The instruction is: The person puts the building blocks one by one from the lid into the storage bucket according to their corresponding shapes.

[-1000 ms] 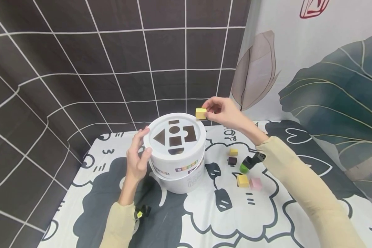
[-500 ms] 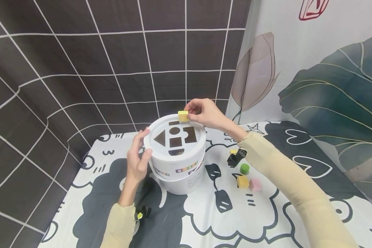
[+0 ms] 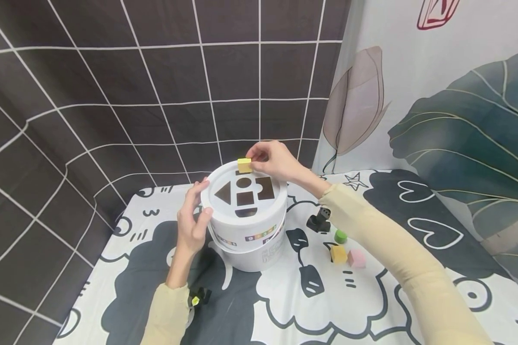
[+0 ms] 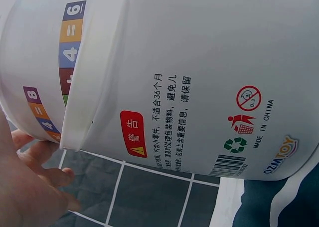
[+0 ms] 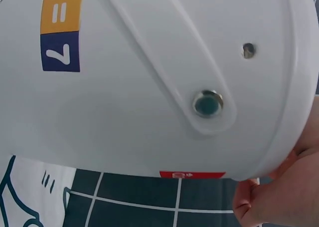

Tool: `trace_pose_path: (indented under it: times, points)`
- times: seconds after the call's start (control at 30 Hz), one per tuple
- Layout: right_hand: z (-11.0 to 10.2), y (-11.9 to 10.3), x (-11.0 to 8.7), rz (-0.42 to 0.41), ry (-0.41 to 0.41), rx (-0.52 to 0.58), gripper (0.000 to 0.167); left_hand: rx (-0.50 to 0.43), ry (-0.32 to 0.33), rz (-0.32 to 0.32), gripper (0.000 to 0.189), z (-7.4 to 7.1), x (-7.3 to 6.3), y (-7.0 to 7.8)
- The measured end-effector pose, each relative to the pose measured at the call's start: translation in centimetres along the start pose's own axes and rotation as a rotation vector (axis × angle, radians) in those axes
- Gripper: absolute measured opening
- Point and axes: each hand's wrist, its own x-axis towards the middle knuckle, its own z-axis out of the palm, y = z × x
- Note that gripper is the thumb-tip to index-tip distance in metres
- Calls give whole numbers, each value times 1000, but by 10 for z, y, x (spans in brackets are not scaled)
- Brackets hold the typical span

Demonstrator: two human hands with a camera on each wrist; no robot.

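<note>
A white shape-sorter bucket (image 3: 246,258) stands upright on the cloth, its lid (image 3: 269,201) cut with dark holes of different shapes. My left hand (image 3: 191,221) holds the left side of the lid, thumb at the near rim and fingers farther back. Between the thumb and fingers of my right hand (image 3: 275,160) is a yellow block (image 3: 244,166), held over the far edge of the lid, overlapping the small rectangular slot there in the head view. The right wrist view shows the bucket wall (image 5: 124,112) with part of my right hand (image 5: 284,192) behind it; the block is hidden there.
Right of the bucket lie a green round block (image 3: 340,236), a yellow block (image 3: 338,254) and a pink block (image 3: 357,258) on the patterned cloth (image 3: 285,306). A dark gridded curtain (image 3: 155,86) hangs close behind the bucket. My right sleeve (image 3: 393,244) crosses above the cloth.
My right hand has carried the yellow block leftward from the lid's right rim to its far edge, near the rectangular slot. My left hand and the bucket have stayed put.
</note>
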Motion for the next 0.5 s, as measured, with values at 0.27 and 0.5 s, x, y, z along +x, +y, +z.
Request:
trace_pose_path:
  times: [0.27,0.5]
  points:
    - [5,-5,-1,33,-19,-2,16,4,1,0,58,0,-1,2]
    - [4,-4,0,19,-22,-12,16,6,0,2,58,0,0,1]
